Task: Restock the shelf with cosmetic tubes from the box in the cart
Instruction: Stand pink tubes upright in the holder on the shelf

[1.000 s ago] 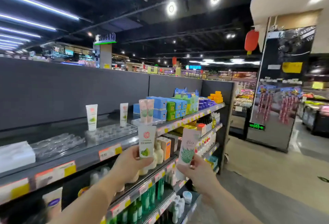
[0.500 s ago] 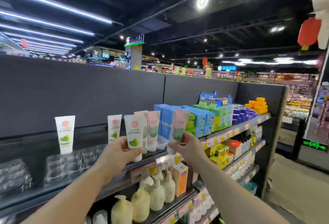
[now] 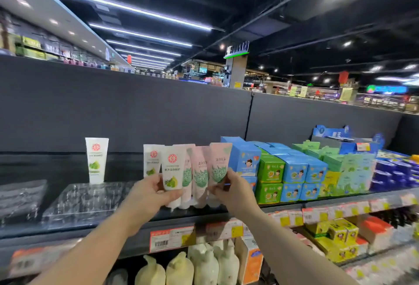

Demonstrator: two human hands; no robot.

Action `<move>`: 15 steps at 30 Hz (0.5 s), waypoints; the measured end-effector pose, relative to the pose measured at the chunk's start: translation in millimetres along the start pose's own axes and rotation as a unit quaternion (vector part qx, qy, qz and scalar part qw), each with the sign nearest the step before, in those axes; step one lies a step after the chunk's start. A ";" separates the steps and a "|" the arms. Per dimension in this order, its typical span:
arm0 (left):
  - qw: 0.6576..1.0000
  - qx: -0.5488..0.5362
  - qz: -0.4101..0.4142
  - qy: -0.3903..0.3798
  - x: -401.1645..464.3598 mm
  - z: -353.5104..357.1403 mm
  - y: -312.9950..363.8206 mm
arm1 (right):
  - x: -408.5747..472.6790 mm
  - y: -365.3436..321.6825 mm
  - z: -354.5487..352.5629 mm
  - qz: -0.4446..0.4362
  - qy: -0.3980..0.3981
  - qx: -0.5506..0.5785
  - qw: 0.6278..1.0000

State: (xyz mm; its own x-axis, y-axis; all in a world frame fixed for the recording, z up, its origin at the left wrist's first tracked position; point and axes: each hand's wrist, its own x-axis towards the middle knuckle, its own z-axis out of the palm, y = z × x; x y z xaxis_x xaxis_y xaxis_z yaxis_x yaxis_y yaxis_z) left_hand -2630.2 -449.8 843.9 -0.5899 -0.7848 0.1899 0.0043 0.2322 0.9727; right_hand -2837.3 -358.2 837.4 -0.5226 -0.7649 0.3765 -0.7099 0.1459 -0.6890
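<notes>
While the left hand (image 3: 150, 194) gripped a white tube (image 3: 172, 172) between thumb and curled fingers, the right hand (image 3: 231, 190) pinched the lower part of a pink tube (image 3: 219, 163) just beside it. Both tubes stood upright, long axis vertical, flat crimped ends up. A red round emblem and a green fruit picture marked the white one; its small print was too blurred to read. Green leaf art showed on the pink one. Two more pink tubes (image 3: 200, 171) stood between them over the top shelf (image 3: 136, 230). Further left, another white tube (image 3: 96, 160) stood alone on a clear plastic tray (image 3: 86, 200) with open slots. Blue and green boxes (image 3: 292, 169) crowded the right side.
</notes>
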 end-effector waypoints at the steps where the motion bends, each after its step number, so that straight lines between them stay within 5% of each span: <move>1: 1.000 -0.004 0.000 0.005 0.7 1.0 0.0 | 0.4 1.8 0.3 0.002 -0.010 -0.011 1.000; 15: 0.999 0.053 -0.012 0.001 -5.5 7.2 1.0 | -8.9 -8.1 3.1 0.034 -0.041 -0.049 0.997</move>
State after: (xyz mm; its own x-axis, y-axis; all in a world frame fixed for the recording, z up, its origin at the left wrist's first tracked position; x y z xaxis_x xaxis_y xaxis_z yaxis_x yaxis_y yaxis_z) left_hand -2632.8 -441.1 842.9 -0.5869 -0.7924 0.1667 -0.0957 0.2723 0.9575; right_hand -2825.5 -354.5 837.8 -0.5340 -0.7989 0.2768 -0.7188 0.2566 -0.6461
